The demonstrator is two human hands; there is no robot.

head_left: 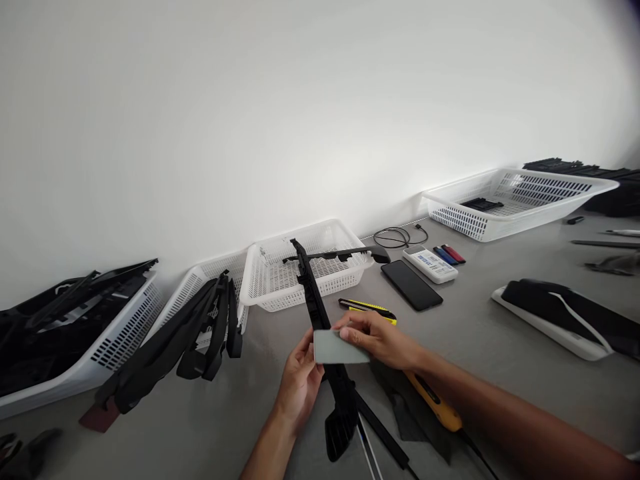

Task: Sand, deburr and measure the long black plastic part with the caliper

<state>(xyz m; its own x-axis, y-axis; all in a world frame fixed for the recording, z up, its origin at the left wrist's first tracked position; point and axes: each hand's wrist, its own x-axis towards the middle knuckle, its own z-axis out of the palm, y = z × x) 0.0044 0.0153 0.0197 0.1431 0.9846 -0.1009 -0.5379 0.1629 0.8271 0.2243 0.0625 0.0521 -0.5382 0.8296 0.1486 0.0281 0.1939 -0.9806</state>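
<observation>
My left hand (300, 383) is wrapped round a long black plastic part (313, 293) and holds it up at a slant over the grey table (480, 333). The part's far end points toward a white basket (280, 293) and carries a black cross arm (345, 255). My right hand (380, 339) presses a small pale grey-green pad (340, 348) against the part near its middle. A wider grilled end (340, 430) of the part hangs below my hands.
A yellow-and-black utility knife (370, 308), a black phone (411, 285), a white box (430, 264), lighters (449, 254) and a coiled cable (395, 235) lie behind. White baskets of black parts (125, 340) stand left, another basket (520, 200) far right. A yellow-handled tool (435, 403) lies under my right arm.
</observation>
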